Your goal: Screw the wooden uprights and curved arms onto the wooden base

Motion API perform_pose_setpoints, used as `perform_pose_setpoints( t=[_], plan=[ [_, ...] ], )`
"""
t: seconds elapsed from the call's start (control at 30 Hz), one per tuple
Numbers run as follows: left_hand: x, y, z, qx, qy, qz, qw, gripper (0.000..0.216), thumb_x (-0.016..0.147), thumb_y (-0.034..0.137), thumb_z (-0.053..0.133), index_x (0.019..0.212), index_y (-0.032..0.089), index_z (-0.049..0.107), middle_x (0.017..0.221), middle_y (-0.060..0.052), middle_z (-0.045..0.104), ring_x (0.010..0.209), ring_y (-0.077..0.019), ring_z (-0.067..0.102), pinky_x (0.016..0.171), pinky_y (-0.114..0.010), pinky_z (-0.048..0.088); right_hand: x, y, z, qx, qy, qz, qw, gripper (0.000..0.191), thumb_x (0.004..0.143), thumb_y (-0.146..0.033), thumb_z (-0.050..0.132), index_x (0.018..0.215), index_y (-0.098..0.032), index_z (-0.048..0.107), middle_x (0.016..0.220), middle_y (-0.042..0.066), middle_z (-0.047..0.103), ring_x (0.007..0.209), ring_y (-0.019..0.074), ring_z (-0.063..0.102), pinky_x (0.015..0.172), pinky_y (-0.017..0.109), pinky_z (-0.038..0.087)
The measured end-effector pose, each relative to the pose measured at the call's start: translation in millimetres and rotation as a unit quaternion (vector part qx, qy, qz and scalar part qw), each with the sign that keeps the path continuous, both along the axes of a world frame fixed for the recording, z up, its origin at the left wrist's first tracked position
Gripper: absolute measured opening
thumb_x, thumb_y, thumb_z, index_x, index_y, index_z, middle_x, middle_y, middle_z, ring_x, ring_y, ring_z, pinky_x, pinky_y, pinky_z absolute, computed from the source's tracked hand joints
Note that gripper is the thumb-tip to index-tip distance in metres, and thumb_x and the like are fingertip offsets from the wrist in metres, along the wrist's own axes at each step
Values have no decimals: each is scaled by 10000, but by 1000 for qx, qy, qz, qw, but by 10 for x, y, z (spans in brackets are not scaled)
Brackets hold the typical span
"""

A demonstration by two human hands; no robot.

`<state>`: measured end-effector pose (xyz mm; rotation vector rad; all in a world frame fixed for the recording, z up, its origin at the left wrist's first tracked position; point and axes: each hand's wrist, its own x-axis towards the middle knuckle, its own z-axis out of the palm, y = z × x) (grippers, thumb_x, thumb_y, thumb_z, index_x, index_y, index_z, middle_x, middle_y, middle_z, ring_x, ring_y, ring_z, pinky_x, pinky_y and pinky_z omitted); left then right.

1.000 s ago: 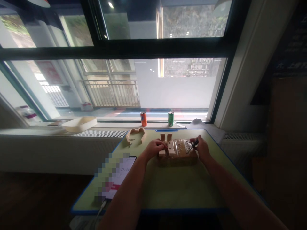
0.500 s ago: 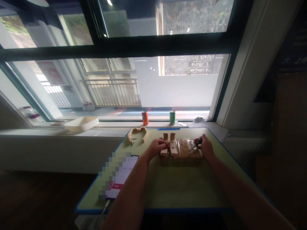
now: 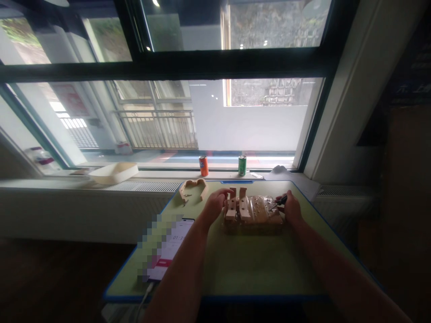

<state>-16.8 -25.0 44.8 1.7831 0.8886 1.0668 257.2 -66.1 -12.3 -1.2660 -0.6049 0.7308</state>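
Gripping a small dark-handled screwdriver (image 3: pixel 280 201), the right hand (image 3: pixel 291 209) keeps its fingers closed round the handle, with the tip aimed left and down toward the wooden base (image 3: pixel 256 220). The left hand (image 3: pixel 216 204) curls over the left upright (image 3: pixel 231 205), thumb and fingers pressed on it from the side. Whether the tip sits in a screw head is too small to tell.

The base lies near the far edge of the table (image 3: pixel 242 269), about the middle of its width. Two uprights stand at its left end, the right upright (image 3: pixel 243 204) just beside the held one. A clear plastic bag (image 3: pixel 261 205) lies crumpled on top of the base between the hands. The build looks partway done: the uprights are in place, while a curved wooden piece (image 3: pixel 193 188) lies apart toward the far left corner, unattached, with what may be small screws beside it.

Both forearms reach forward from the near edge, wrists low over the table. The right wrist is bent inward and the left elbow is out.
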Motion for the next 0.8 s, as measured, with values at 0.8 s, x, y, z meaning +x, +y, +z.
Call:
perform_pose_setpoints(
  t=[0.8],
  plan=[
    [77,99,-1,41,25,-138,989,317,698,338,643,926,121,682,835,-81,613,726,-146,564,616,-247,460,152,163,-108,-43,39,-26,998,313,777,-485,446,683,-189,479,618,20,589,481,125,546,359,228,437]
  ],
)
